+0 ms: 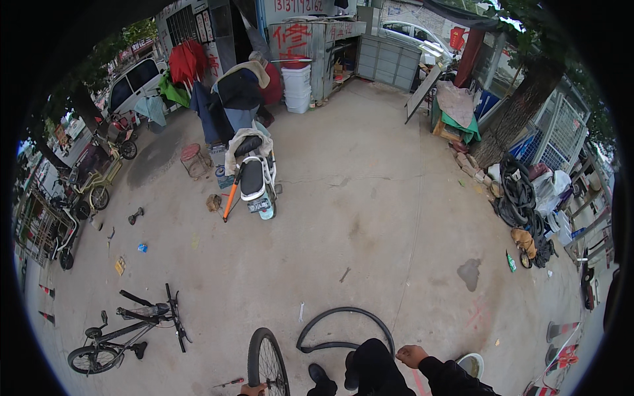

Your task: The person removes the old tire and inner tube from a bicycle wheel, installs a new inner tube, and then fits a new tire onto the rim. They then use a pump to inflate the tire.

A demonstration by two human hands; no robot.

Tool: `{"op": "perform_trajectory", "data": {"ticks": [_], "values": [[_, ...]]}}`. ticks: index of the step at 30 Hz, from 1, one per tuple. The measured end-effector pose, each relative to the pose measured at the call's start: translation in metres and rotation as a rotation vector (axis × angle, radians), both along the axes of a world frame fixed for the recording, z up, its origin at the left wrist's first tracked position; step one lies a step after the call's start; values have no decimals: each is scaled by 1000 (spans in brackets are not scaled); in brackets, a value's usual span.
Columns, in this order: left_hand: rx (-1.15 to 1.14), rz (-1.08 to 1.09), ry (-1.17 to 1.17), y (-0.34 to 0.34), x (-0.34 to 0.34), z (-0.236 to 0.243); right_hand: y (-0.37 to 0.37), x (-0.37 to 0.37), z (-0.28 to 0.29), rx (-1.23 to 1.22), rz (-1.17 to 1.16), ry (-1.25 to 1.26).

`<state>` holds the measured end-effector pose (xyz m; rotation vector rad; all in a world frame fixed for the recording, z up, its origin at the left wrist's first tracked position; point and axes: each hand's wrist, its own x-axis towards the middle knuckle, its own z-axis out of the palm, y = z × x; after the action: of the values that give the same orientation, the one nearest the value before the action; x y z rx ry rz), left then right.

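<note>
A bicycle wheel (269, 363) with a black tyre stands upright at the lower edge, left of my shoes. My left hand (253, 390) is closed on the low left side of its rim, and the frame edge cuts the hand off. Beside my knee, my right hand (413, 356) hangs with curled fingertips pressed together; whatever may be between them is too small to make out. A black rubber loop (350, 310), a tyre or tube, lies D-shaped on the ground, partly hidden by my leg. Its right end passes close to my right fingertips in the picture.
A bicycle (132, 327) lies on its side at left. A wrench (301, 312) and a screwdriver-like tool (229, 382) are on the ground. A white bucket (471, 363) stands at right. Farther off are a parked scooter (254, 178), a stool (194, 160) and piled black tubes (515, 191).
</note>
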<state>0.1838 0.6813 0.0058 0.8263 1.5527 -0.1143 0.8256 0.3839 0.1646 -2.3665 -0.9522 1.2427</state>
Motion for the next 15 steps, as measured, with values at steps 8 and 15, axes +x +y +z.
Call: {"op": "perform_trajectory", "data": {"ticks": [8,15], "values": [[-90,-14,84,174,137,61,-86,75,-57,-336,-346,-166],[47,-282,71,349,381,75,17,220,-163,-723,-48,139]]}}
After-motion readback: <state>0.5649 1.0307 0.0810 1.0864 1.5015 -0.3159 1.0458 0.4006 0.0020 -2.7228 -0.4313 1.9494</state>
